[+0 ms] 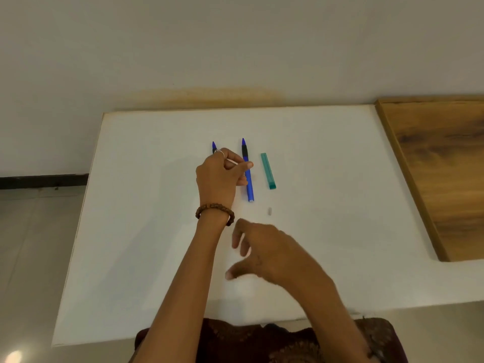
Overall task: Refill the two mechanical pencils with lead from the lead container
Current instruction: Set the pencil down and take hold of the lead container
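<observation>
Two blue mechanical pencils lie side by side on the white table (157,231), tips pointing away from me. My left hand (218,176), with a bead bracelet on its wrist, is curled over the left pencil (214,147), so only that pencil's tip shows. One fingertip of this hand reaches across to the right pencil (248,184), which lies bare with its black grip near the tip. The teal lead container (268,171) lies just right of it, untouched. A small white cap (270,211) sits below the container. My right hand (269,255) hovers nearer me, blurred, fingers apart and holding nothing.
A wooden board (440,166) covers the table's right side. A wall stands right behind the table's far edge. The table's left edge drops to a tiled floor (31,231). My lap in dark patterned cloth (262,344) is at the near edge.
</observation>
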